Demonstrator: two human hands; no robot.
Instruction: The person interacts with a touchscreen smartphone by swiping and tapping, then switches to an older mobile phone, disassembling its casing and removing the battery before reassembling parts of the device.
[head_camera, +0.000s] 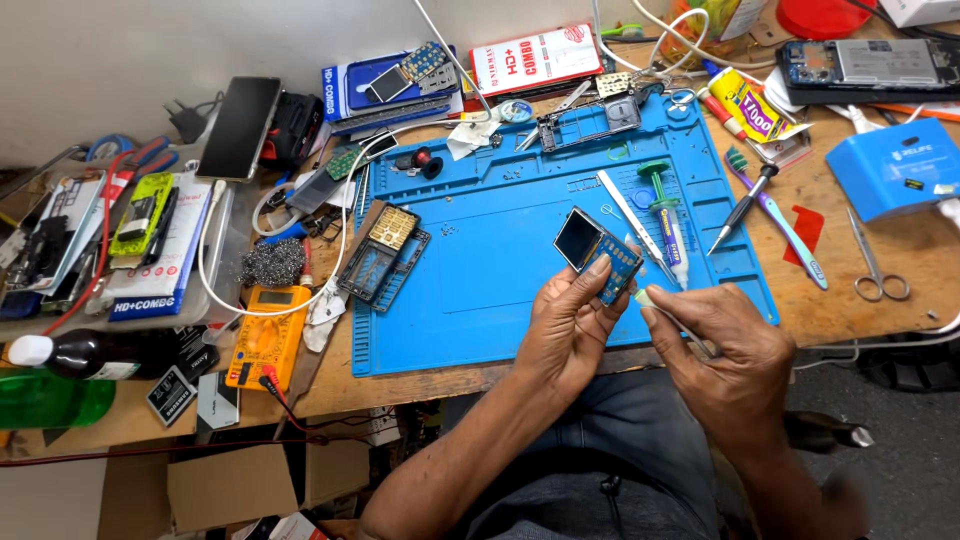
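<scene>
Over blue mat front edge, left hand grips phone board, right hand beside

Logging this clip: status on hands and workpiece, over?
Left hand grips small phone board with screen. Right hand holds thin tool at board's edge. Glue tube close behind on blue mat.

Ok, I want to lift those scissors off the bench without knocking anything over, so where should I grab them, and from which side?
Take the scissors by the finger loops, probably coming from the near edge of the bench. The loops lie nearest the person and the closed blades point away toward the blue box. The wood around the loops looks bare, so fingers can slip in without touching the box or the toothbrush.
</scene>
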